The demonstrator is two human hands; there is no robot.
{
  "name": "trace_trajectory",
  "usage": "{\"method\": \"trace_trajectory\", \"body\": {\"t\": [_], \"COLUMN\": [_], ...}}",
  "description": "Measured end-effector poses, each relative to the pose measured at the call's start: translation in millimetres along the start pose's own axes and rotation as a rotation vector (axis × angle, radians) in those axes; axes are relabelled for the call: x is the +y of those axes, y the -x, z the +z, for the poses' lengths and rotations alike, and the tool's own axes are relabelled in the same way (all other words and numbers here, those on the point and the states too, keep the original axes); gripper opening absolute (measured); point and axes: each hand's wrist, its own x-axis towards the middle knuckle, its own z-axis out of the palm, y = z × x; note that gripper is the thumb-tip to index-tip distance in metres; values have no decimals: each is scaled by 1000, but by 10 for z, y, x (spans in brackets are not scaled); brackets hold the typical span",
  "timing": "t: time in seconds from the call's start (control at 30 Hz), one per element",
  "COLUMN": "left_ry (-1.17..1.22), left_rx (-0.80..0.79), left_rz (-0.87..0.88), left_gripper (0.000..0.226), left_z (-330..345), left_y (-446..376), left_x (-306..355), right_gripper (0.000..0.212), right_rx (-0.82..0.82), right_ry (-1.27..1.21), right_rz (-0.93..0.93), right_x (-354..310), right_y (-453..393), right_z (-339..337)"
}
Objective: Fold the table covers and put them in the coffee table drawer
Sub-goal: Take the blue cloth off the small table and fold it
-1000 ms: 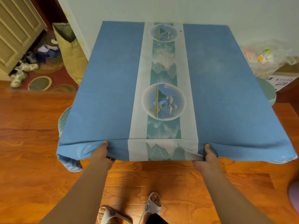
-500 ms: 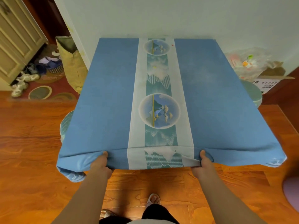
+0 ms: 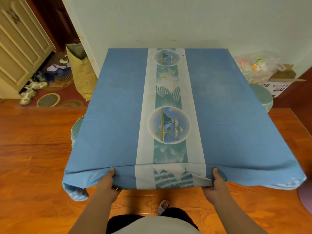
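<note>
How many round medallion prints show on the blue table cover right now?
2. One round medallion print sits at the far end of the blue table cover, on its central strip. The other lies nearer the hands. More may be hidden under the hanging edges.

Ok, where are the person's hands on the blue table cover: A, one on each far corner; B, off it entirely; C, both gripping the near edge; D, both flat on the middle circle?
C: the left hand and right hand each grip the near hanging edge of the blue table cover, either side of the central strip.
</note>
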Motion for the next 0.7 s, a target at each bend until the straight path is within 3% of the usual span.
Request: {"method": "trace_trajectory", "body": {"t": [0.1, 0.23, 0.3, 0.37, 0.47, 0.53, 0.57, 0.63, 0.7], "left_ry": [-2, 59, 103, 185, 321, 374, 442, 594, 695], "left_rx": [-68, -163, -233, -333, -573, -640, -677, -673, -627], "left_rz": [-26, -25, -23, -14, -11, 8, 11, -14, -51], "left_gripper": [56, 45, 51, 57, 30, 18, 20, 22, 38], "left_z": [-113, -403, -582, -761, -916, -937, -917, -875, -904], "left_y": [111, 262, 337, 476, 715, 839, 894, 914, 889], "left_x": [-98, -282, -278, -194, 4, 157, 239, 368, 412], "right_gripper": [35, 43, 60, 96, 112, 126, 121, 80, 47], "right_rx": [-54, -26, -54, -92, -329, -369, -338, -446, -500], "right_ry": [4, -27, -48, -55, -288, -196, -157, -48, -185], "right_rz": [-11, 20, 6, -62, 29, -140, -195, -280, -270], "right_x": [109, 297, 354, 339, 162, 55, 13, -47, -41], "right_y": [152, 446, 657, 851, 1009, 1129, 1249, 1667, 1900], "right_z": [-162, -404, -485, -571, -543, -448, -371, -99, 32]}}
